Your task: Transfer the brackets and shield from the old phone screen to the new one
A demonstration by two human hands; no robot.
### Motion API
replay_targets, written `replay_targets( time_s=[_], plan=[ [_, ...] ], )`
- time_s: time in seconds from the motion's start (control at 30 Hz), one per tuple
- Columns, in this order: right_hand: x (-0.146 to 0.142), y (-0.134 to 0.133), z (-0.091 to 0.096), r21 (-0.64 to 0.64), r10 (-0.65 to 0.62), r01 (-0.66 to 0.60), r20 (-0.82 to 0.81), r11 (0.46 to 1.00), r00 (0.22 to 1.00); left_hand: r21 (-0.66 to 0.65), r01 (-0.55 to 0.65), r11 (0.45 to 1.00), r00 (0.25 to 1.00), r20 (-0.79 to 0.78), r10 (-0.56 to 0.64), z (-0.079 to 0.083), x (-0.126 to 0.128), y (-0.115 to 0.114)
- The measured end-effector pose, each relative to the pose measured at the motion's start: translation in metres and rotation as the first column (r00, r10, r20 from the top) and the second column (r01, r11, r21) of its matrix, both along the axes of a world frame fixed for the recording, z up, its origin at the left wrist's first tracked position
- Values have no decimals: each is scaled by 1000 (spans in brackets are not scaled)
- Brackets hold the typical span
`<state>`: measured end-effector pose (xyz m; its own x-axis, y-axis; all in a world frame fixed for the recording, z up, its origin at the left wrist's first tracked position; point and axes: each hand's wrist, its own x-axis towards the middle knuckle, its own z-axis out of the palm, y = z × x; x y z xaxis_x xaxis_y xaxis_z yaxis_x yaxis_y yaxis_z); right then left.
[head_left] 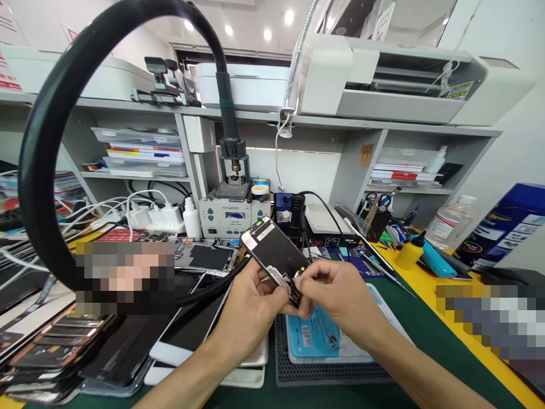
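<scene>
Both hands are raised over the bench around a phone screen assembly [276, 250], its dark back facing me and tilted. My left hand [251, 301] grips its lower left edge between thumb and fingers. The fingers of my right hand [327, 287] pinch at the lower end, by a small flex cable [297, 278]; exactly what lies between the fingertips is partly hidden. Below the hands, a blue and white plastic packet [315, 335] lies on a dark perforated mat [298, 375].
Stacked phones and tablets [128, 341] crowd the left. A thick black hose [32, 142] arches over them from the hot-air station [230, 216]. At right stand a yellow bottle [409, 253], a clear bottle [451, 221] and a blue box [502, 221]. A shelf [255, 113] spans the back.
</scene>
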<state>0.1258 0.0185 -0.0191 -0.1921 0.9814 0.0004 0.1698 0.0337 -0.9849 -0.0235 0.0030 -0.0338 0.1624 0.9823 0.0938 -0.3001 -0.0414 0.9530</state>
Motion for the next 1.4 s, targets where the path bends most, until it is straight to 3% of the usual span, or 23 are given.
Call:
replay_targets(
  time_s=[1.4],
  plan=[
    [-1, 0, 1, 22, 10, -10, 19, 1000, 1000, 32, 35, 999, 999, 22, -35, -6, -2, 0]
  ],
)
